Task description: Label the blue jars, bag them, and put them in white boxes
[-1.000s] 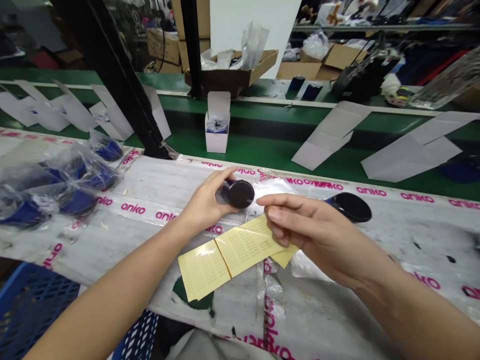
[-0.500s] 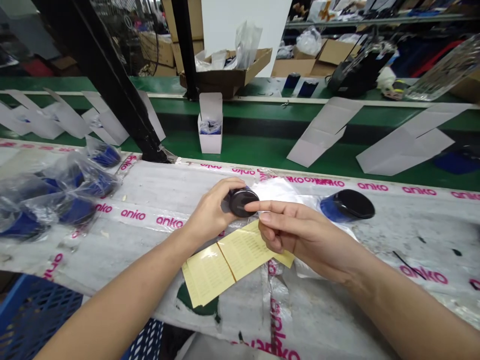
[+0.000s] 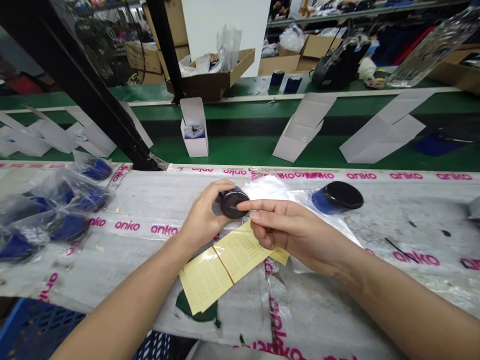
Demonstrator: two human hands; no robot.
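My left hand (image 3: pixel 206 212) is wrapped round a blue cylinder with a round black end face (image 3: pixel 233 204), which is tilted towards me. Against that black face rests the index fingertip of my right hand (image 3: pixel 288 227). Its thumb is pressed up to the index finger and the other fingers are curled in; whatever they may pinch is too small to make out. Under both hands lie yellow sticker sheets (image 3: pixel 213 275) with rows of faint labels. A second blue cylinder with a black end (image 3: pixel 339 196) lies right of my right hand, on white plastic bags (image 3: pixel 268 187).
Several bagged blue cylinders (image 3: pixel 69 227) lie at the left of the covered table. Beyond it, open white boxes (image 3: pixel 197 147) stand on a green conveyor (image 3: pixel 232 150). A slanting black post (image 3: pixel 93 110) rises at the left. A blue crate (image 3: pixel 30 325) sits below the table edge.
The view has swung slightly, so the boxes and table items appear farther left. Both hands keep nearly the same pose on the cylinder. A grey object now shows at the right edge.
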